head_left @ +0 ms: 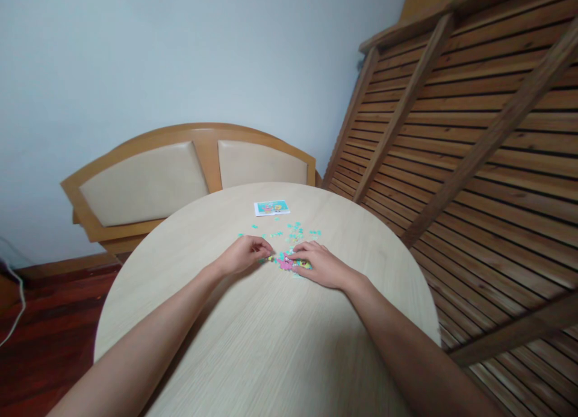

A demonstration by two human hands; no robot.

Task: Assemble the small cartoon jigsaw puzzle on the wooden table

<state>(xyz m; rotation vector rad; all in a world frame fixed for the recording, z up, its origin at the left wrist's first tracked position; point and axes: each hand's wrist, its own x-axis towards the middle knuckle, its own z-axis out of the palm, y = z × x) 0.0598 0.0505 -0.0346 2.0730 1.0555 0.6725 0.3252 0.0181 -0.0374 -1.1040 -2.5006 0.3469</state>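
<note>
A partly joined jigsaw puzzle (286, 262), pink, yellow and teal, lies flat near the middle of the round table. My left hand (244, 254) is just left of it, thumb and fingertips closed together in a pinch at a small puzzle piece (263, 260), mostly covered by the fingers. Over the puzzle's right part rests my right hand (320, 265), palm down, with thumb and fingers apart and touching the joined pieces. It hides some of the puzzle. Several loose teal pieces (295, 230) are scattered just beyond both hands.
A picture card (271, 208) with pink and yellow figures on teal lies behind the loose pieces. The round wooden table (253, 345) stands before a padded headboard (144, 179). A slatted wooden frame (451, 134) leans along the right side. A white cable (20, 296) hangs at far left.
</note>
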